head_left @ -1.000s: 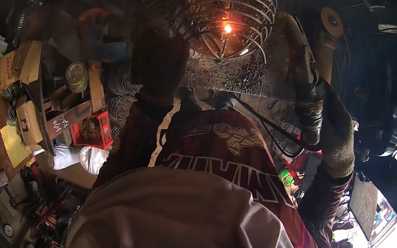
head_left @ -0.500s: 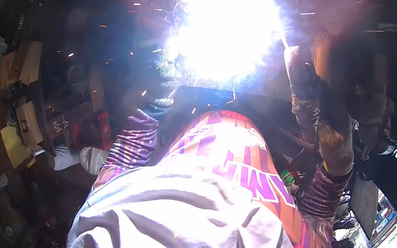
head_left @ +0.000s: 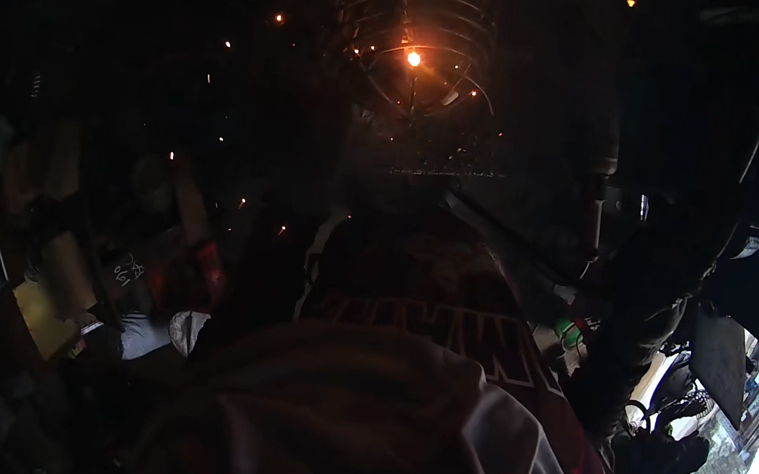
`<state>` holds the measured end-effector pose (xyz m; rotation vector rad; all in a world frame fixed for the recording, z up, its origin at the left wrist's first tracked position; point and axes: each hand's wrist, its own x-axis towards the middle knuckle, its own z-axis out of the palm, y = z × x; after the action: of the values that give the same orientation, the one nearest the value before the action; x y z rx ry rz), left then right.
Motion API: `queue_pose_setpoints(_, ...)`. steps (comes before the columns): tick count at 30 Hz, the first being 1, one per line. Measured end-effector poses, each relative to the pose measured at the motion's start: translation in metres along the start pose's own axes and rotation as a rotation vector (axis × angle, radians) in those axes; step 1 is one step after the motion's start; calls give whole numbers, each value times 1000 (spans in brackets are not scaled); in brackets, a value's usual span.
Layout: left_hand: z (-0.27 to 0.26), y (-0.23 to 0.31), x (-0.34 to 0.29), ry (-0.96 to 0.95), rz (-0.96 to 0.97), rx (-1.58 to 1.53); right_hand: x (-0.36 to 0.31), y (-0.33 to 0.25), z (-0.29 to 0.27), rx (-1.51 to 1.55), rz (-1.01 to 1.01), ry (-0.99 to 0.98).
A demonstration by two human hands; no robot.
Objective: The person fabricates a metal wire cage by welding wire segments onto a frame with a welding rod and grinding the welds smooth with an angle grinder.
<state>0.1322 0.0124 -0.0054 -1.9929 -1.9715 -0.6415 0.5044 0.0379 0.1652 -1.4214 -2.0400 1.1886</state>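
Note:
A small orange glowing spot [head_left: 413,59] shines on a round, ribbed metal piece [head_left: 409,11] ahead of me, and loose sparks drift around it. Below the glow, a dark flat surface [head_left: 445,175] catches a few specks of light. On the right, my right forearm [head_left: 647,349] rises in a dark sleeve. Shadow swallows my right hand, so its fingers and anything in them are hidden. My left arm and hand are lost in the dark left of my lap; no fingers show.
A slim cylindrical tool [head_left: 596,213] hangs right of the metal piece. To the left are cardboard boxes [head_left: 68,273], a red box [head_left: 202,276] and a yellow sheet [head_left: 43,317]. A grey panel [head_left: 719,368] stands beside a bright opening at the right.
The blinding white arc has gone out, leaving a glowing spot and a dark scene. My gloved right hand, earlier beside the arc with a torch-like tool, has dropped out of sight into shadow.

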Motion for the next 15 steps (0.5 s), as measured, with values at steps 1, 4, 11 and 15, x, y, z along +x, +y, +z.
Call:
queue_pose_setpoints(1, 3, 0, 3, -5, 20, -21, -6, -5, 1, 22, 25, 31)
queue_pose_setpoints(4, 0, -7, -10, 34, 15, 16, -21, 0, 4, 106, 8, 67)
queue_pose_setpoints(11, 7, -21, -6, -12, -29, -358, -90, -9, 15, 428, -73, 391)
queue_pose_setpoints(15, -7, -3, -9, -75, -230, -493, -135, -6, 31, 642, -262, 737)
